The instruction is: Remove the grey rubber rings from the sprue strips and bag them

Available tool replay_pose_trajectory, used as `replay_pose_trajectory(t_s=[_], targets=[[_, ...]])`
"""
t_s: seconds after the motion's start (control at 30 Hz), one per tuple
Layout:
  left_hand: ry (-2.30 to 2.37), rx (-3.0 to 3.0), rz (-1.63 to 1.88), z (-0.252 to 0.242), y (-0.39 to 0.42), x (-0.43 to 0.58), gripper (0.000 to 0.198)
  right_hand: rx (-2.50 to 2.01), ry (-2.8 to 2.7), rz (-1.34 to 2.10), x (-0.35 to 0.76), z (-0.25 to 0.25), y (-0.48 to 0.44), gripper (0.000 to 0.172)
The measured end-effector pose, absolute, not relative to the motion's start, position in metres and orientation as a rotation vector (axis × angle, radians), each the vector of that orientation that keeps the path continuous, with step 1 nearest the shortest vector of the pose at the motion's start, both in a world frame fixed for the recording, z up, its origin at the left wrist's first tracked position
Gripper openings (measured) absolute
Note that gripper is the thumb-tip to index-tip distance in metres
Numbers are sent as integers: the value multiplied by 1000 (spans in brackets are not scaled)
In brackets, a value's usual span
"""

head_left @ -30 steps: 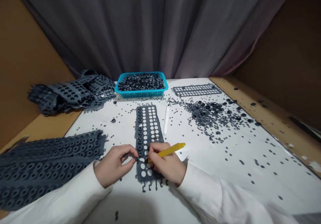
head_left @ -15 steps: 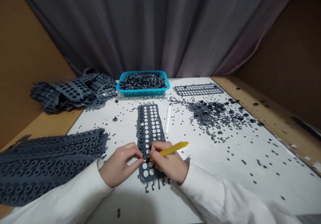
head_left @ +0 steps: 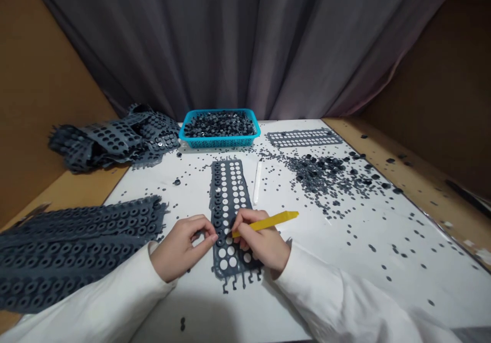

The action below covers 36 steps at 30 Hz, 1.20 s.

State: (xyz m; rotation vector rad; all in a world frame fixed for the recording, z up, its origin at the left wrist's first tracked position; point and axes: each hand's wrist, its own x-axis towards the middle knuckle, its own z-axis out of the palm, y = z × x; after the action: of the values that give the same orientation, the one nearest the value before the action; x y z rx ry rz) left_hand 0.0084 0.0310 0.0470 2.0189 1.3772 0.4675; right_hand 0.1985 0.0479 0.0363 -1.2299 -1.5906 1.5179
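A dark grey perforated rubber sheet (head_left: 228, 189) lies lengthwise on the white table (head_left: 337, 276), with rows of round holes and columns of small rings still in it. My left hand (head_left: 182, 248) rests on its left side, the fingertips curled against the ring column. Whether they pinch anything is hidden. My right hand (head_left: 261, 240) grips a yellow stick-like tool (head_left: 268, 221), its tip down among the holes under my fingers. Both white sleeves (head_left: 307, 286) reach in from the bottom.
A teal plastic basket (head_left: 218, 141) of dark rubber pieces stands at the back. Crumpled perforated sheets (head_left: 115, 141) lie back left, a flat stack (head_left: 76, 251) left. Another sheet (head_left: 305, 138), a white stick (head_left: 257, 181) and scattered dark bits (head_left: 326, 174) cover the table's right.
Both hands have shifted up the sheet, away from me. The yellow tool now lies flatter, and more white-backed holes show near the sheet's lower end.
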Motion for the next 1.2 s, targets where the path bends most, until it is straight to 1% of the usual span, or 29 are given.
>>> replay_pose_trajectory(t_s=[0.1, 0.3, 0.5, 0.67, 0.73, 0.83, 0.93, 1.0, 1.07, 1.2], targets=[[1408, 2069, 523, 44, 31, 10, 7, -1230, -1653, 1436, 196, 36, 51, 15], [1374, 2105, 556, 40, 31, 12, 13, -1252, -1758, 1334, 192, 36, 51, 19], [1244, 2232, 394, 49, 41, 15, 22, -1257, -1912, 1193, 187, 45, 54, 27], [1185, 2513, 138, 55, 50, 18, 15, -1286, -1864, 1303, 186, 45, 56, 27], [1151, 2701, 82, 49, 50, 17, 19, -1302, -1827, 1322, 186, 44, 56, 24], [1079, 2986, 161, 33, 47, 14, 29, -1292, -1809, 1321, 186, 41, 55, 24], [965, 3102, 271, 20, 45, 13, 30, -1277, -1805, 1335, 187, 39, 55, 24], [930, 3074, 278, 17, 45, 14, 30, -1281, -1801, 1343, 187, 37, 56, 24], [992, 2926, 281, 19, 48, 15, 30, -1296, -1802, 1349, 188, 35, 57, 23], [1203, 2326, 446, 40, 61, 8, 20, -1320, -1775, 1377, 188, 33, 57, 23]])
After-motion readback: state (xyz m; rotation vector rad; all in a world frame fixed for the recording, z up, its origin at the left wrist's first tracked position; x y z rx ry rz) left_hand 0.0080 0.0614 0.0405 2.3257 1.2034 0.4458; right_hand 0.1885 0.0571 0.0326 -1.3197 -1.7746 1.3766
